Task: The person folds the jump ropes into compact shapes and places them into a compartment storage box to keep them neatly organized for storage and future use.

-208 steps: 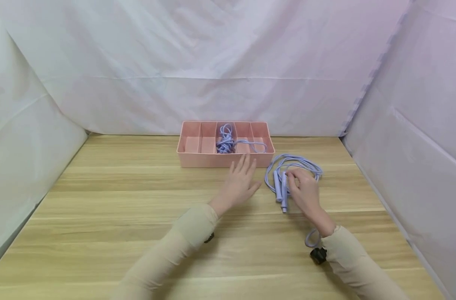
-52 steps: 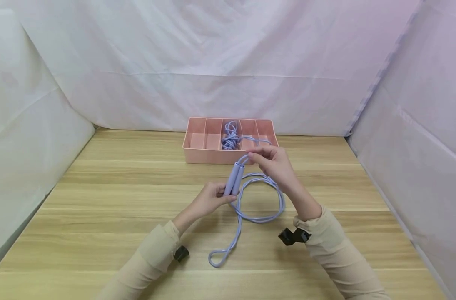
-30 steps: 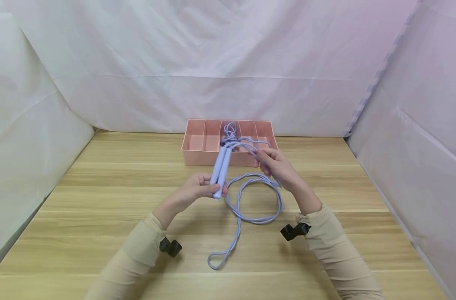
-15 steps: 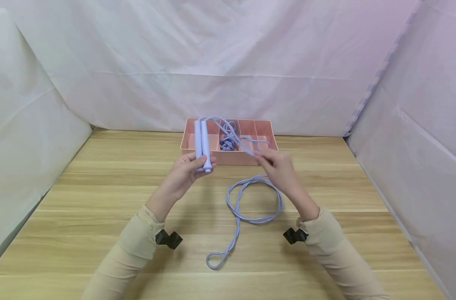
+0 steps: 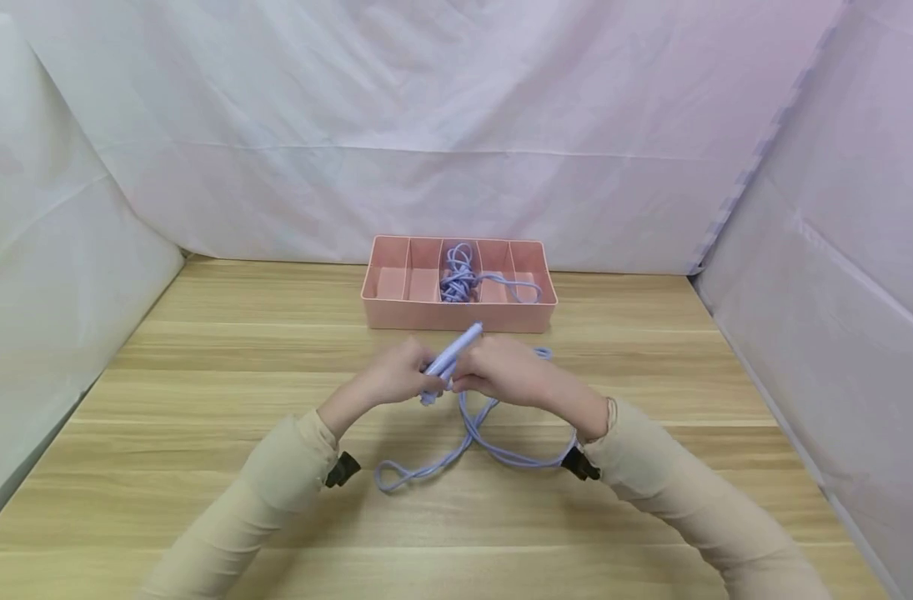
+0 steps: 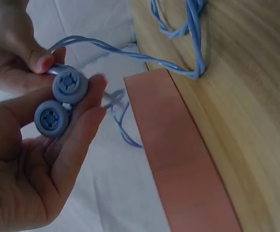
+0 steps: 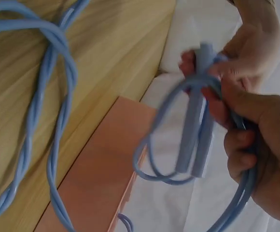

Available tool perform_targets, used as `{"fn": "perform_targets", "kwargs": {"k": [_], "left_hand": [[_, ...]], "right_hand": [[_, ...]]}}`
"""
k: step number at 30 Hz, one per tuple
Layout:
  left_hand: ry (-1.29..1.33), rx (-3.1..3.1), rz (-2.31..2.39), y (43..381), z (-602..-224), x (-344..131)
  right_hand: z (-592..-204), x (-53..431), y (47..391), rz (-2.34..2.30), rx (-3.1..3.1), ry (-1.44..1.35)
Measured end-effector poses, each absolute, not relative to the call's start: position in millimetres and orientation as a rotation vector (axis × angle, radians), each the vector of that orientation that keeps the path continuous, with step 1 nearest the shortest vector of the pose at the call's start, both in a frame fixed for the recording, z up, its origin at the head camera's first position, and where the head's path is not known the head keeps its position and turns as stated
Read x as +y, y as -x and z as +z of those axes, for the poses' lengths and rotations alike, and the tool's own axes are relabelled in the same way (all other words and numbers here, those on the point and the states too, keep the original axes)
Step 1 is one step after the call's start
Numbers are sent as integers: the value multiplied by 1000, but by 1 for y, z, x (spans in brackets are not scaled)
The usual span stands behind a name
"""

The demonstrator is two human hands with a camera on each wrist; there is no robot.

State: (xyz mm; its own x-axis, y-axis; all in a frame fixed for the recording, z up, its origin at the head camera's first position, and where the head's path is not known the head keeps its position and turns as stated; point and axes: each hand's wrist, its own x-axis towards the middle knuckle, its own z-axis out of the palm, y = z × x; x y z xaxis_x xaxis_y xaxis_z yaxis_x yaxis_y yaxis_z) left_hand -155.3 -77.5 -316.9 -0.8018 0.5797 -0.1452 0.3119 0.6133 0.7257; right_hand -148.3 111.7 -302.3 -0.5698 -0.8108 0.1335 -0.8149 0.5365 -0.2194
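My left hand [image 5: 396, 372] holds the two pale blue handles [image 5: 456, 350] of a jump rope side by side, raised above the table in front of the pink box. Their round ends [image 6: 68, 87] face the left wrist view, between thumb and fingers. Close beside it, my right hand [image 5: 507, 369] curls round the doubled cord [image 7: 244, 186]. In the right wrist view a loop of that cord passes across the handles [image 7: 192, 128]. The rest of the cord [image 5: 435, 468] trails over the table in a loose loop below both hands.
A pink divided box [image 5: 459, 317] stands at the back of the table [image 5: 201, 400]. Another blue cord [image 5: 458, 282] lies bundled in its middle compartment, with a loop over the compartments to the right. White cloth [image 5: 426, 100] hangs behind and at both sides.
Both hands first took the jump rope from the right to the centre. Since half a second ago, the left hand has come down and the right has moved left with the cord, against the handles.
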Motion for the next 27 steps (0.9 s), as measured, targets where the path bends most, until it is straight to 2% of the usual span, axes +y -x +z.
{"fn": "perform_targets", "kwargs": {"k": [8, 14, 22, 27], "left_hand": [[-1092, 2701, 538, 142, -306, -78], [-1291, 2690, 580, 137, -313, -80], [-1324, 2748, 913, 134, -324, -85], [-1323, 2854, 1075, 133, -336, -87]], "right_hand": [[-299, 114, 168, 966, -2823, -1594], [-302, 112, 177, 1343, -2793, -1647], [-313, 115, 184, 2038, -2760, -1298], [-320, 108, 178, 2224, -2660, -1045]]}}
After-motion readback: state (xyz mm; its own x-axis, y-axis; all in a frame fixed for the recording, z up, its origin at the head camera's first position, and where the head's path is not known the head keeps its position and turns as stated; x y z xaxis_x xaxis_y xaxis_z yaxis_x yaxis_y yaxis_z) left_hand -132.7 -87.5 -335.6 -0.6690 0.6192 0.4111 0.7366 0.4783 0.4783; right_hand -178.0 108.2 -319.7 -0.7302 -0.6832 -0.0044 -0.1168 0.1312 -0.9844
